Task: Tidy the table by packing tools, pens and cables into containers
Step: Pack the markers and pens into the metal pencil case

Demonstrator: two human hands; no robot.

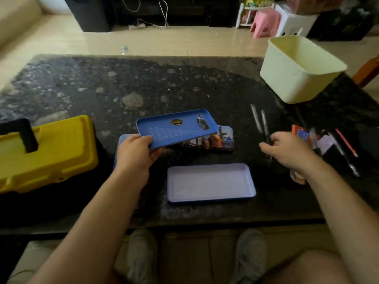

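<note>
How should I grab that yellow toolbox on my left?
Take the black handle from above: it stands upright atop the yellow toolbox, apparently with finger room beneath. Your left hand is nearest but holds a blue lid.

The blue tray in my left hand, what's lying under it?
A picture-printed tin lid lies on the table under the blue tray, which the left hand holds tilted over it. The tray covers the lid's left part.
</note>
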